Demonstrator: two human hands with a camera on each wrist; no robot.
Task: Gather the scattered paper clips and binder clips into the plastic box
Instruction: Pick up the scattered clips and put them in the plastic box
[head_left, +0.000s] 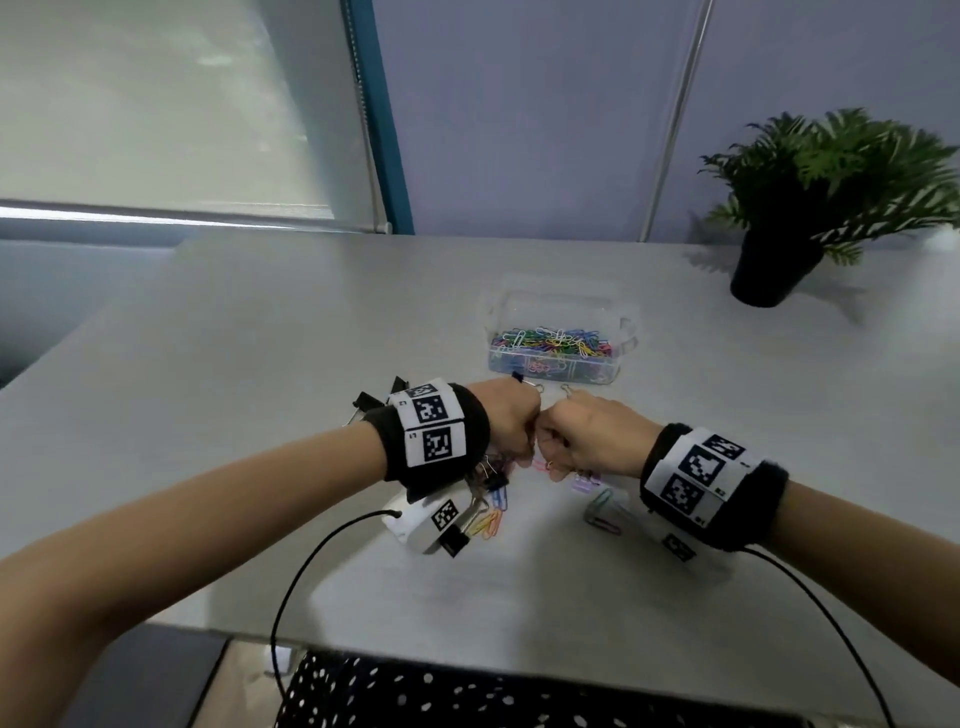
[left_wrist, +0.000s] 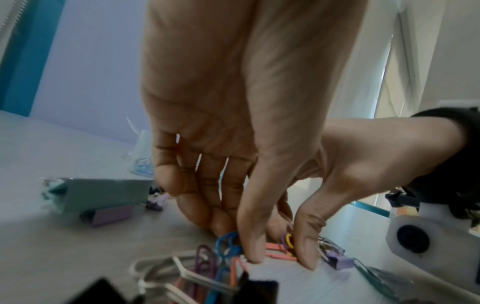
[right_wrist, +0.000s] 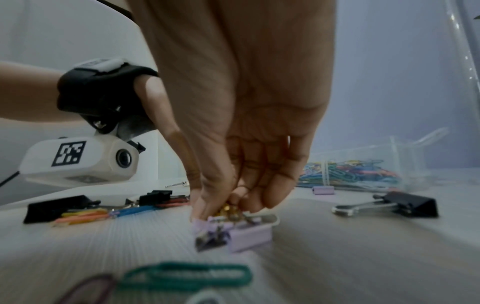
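The clear plastic box (head_left: 555, 345) stands open on the grey table, with many coloured paper clips in it. In front of it my two hands meet knuckle to knuckle, fingers pointing down at the table. My left hand (head_left: 511, 421) pinches blue paper clips (left_wrist: 230, 244) between thumb and fingertips. My right hand (head_left: 587, 436) pinches small yellow and purple paper clips (left_wrist: 287, 241); a pink one (left_wrist: 275, 250) lies under it. Lilac binder clips (right_wrist: 246, 233) sit right below its fingertips. What else each palm holds is hidden.
Loose coloured paper clips (head_left: 488, 519) and black binder clips (head_left: 374, 402) lie by my left wrist. A green paper clip (head_left: 602, 512) lies by the right wrist, and a black binder clip (right_wrist: 410, 203) near the box. A potted plant (head_left: 779, 260) stands far right.
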